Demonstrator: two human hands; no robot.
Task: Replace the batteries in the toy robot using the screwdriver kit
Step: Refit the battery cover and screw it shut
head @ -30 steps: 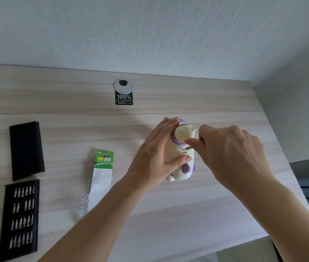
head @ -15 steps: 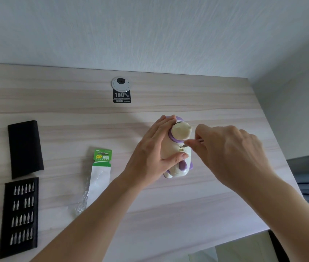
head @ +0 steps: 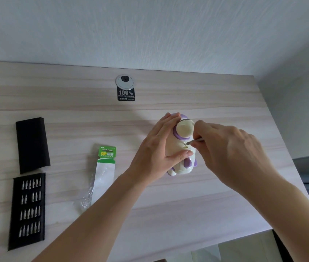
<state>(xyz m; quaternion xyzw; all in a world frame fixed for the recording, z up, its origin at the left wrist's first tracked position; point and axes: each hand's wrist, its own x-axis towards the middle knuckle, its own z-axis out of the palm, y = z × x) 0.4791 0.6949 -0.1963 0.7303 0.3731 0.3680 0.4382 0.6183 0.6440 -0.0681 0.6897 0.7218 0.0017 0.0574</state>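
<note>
Little has shifted since the last frame: my left hand (head: pixel 157 154) still grips the toy robot (head: pixel 184 129) on the desk's (head: pixel 168 214) right half. My right hand (head: pixel 231 154) pinches the screwdriver (head: pixel 195 141), tip against the body, its handle hidden. Battery pack (head: pixel 104 167), bit tray (head: pixel 28 210) and black sleeve (head: pixel 31 144) lie to the left.

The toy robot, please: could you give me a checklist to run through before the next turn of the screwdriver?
1. Toy robot steadied: left hand grips its body. Ok.
2. Screwdriver held: right hand pinches it. Ok.
3. Tip seated in the screw: it meets the toy's back, but it is too small to judge. Cannot tell.
4. Battery pack at hand: lies on the desk, left of the toy. Ok.
5. Bit tray at hand: lies at the desk's left end. Ok.
</note>
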